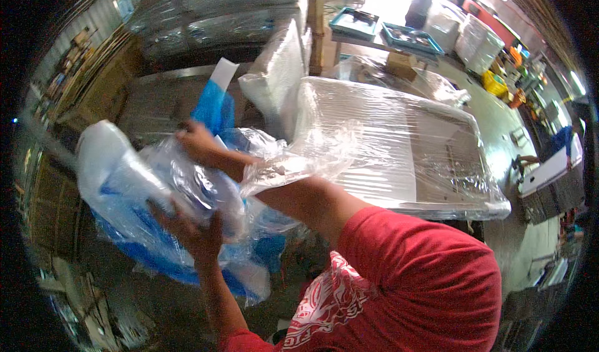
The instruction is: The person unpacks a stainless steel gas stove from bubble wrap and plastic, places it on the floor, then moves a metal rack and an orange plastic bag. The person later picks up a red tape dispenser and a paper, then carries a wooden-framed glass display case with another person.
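Hands of a person in a red printed shirt (412, 271) are working a bundle of clear plastic film (193, 183) wrapped about a blue and white sack (125, 183) at the near left of the scene. Left hand (190, 230) is gripping the bundle from below, fingers curled into the film. Right hand (198, 141) is reaching across on the far side of the bundle, fingers closing on a fold of the film. Just right of the bundle, a large white panel in stretch wrap (399, 146) is lying flat on a metal table (499, 127). Farther off, two teal trays (355, 23) are resting on a bench, and white crates (480, 43) are standing at the far right.
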`<state>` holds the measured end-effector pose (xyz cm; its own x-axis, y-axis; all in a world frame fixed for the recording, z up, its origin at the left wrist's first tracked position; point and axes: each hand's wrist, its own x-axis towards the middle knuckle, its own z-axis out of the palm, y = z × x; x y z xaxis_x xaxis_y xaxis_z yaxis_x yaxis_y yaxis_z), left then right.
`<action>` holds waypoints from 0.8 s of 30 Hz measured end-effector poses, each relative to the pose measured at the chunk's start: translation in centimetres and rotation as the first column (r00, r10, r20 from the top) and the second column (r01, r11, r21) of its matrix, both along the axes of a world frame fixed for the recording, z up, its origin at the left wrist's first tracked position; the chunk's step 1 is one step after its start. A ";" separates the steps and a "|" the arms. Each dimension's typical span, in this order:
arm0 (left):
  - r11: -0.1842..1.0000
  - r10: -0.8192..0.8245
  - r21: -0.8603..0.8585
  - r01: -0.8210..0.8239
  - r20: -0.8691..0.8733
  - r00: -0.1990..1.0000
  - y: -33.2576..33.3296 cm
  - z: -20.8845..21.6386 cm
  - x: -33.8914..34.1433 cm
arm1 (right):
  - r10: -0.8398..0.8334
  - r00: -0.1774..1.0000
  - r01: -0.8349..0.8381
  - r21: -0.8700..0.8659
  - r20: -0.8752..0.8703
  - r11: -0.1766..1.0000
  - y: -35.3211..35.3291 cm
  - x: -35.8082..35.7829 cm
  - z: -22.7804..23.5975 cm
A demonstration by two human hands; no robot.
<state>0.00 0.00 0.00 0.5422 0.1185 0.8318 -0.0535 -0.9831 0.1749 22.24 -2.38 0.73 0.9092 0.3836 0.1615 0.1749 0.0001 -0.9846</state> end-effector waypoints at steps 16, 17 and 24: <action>0.642 -0.124 -0.629 -0.439 -0.650 0.750 -2.1 -36.0 -5.3 | -0.234 0.843 -0.478 -0.874 -0.484 0.085 -60.7 -33.2 -19.9; 0.657 -0.187 -0.591 -0.467 -0.729 0.659 -5.0 -37.2 -7.7 | -0.413 0.784 -0.501 -0.865 -0.464 0.021 -65.3 -38.4 -21.7; 0.884 -0.465 -0.467 -0.007 -0.878 -0.115 -29.6 -42.0 -14.7 | -0.732 -0.370 0.298 -0.820 -0.572 0.489 -83.1 -70.5 -34.4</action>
<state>-14.65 -29.55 -41.96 0.7630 -0.1864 -0.6189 0.1871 -0.8528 0.4876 -48.28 -85.51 -33.66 -0.0803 -0.5545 -0.8283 -0.9312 0.3382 -0.1362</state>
